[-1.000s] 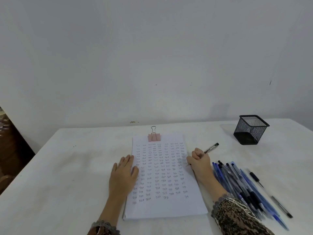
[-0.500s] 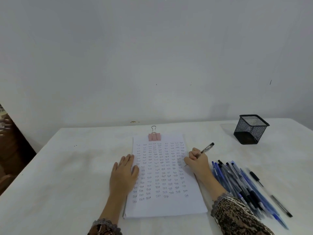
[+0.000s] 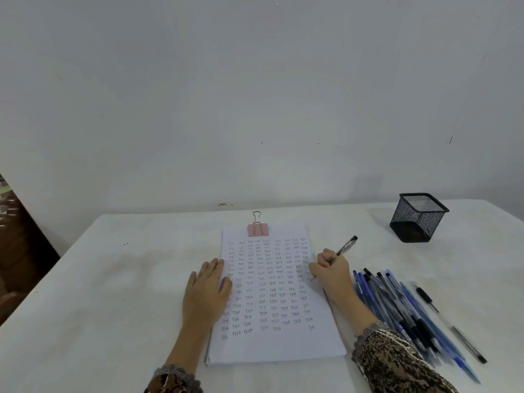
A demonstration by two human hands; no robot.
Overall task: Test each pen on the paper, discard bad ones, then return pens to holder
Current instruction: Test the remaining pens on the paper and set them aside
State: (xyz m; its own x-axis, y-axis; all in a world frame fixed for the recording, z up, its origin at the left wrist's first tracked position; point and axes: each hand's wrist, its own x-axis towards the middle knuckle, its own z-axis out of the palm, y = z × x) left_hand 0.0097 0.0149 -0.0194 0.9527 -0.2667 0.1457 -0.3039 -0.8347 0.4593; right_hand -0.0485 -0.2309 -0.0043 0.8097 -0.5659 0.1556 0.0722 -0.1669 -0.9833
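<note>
Head view: right hand (image 3: 333, 272) grips one pen (image 3: 345, 247); left hand (image 3: 207, 290) flat on one paper (image 3: 279, 346); one holder (image 3: 418, 219).

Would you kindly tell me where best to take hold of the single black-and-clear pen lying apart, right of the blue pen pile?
Probably mid-barrel, from above and its right side. The single black-and-clear pen lies flat and diagonal on the white table, with a bare gap separating it from the pile of blue pens, so a pinch across the slim barrel should fit.
</note>
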